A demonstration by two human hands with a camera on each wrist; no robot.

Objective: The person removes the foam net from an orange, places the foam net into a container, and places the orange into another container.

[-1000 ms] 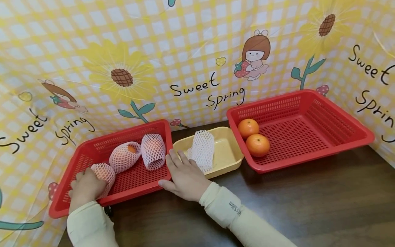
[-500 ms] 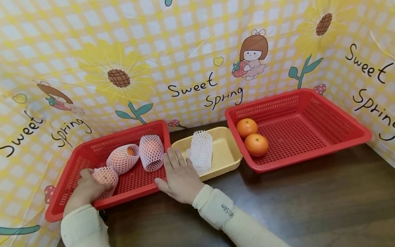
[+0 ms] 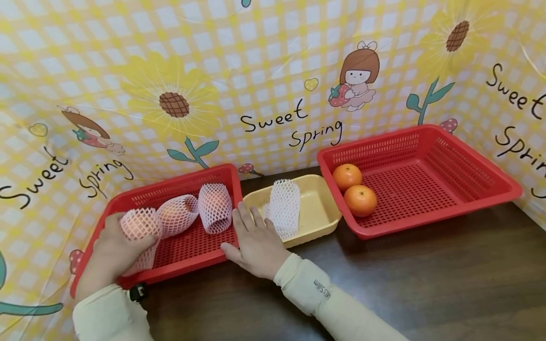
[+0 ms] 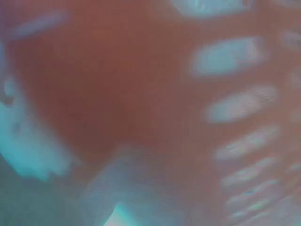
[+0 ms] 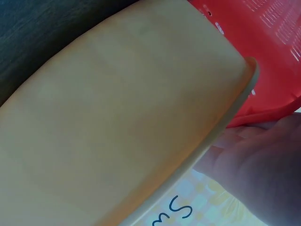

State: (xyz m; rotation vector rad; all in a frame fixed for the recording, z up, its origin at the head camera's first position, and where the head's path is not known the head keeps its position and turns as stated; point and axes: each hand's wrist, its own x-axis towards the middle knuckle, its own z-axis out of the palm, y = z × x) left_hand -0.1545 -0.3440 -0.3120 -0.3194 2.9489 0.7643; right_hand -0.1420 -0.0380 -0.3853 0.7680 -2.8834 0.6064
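My left hand [image 3: 110, 247] grips an orange fruit in a white foam net [image 3: 140, 223] at the left end of the left red basket [image 3: 187, 265]; the net's lower part hangs below the fruit. Beside it in that basket lie a second netted fruit [image 3: 176, 217] and a third netted fruit [image 3: 214, 204]. My right hand [image 3: 261, 245] rests, fingers extended, on the basket's right rim, next to the yellow tray [image 3: 317, 208]. In the right wrist view the hand [image 5: 263, 165] appears beyond the tray's wall [image 5: 108, 108]. Blurred red slotted basket wall [image 4: 141, 84] fills the left wrist view.
A crumpled white foam net [image 3: 285, 208] lies in the yellow tray. Two bare oranges [image 3: 360, 201] sit at the left side of the right red basket [image 3: 426, 182]. A patterned cloth [image 3: 264, 66] stands behind, and dark wooden table [image 3: 384, 279] spreads in front.
My left hand has brought the netted fruit up and turned it, its net now stretching downward. The right hand stays on the basket rim. The head view has shifted slightly.
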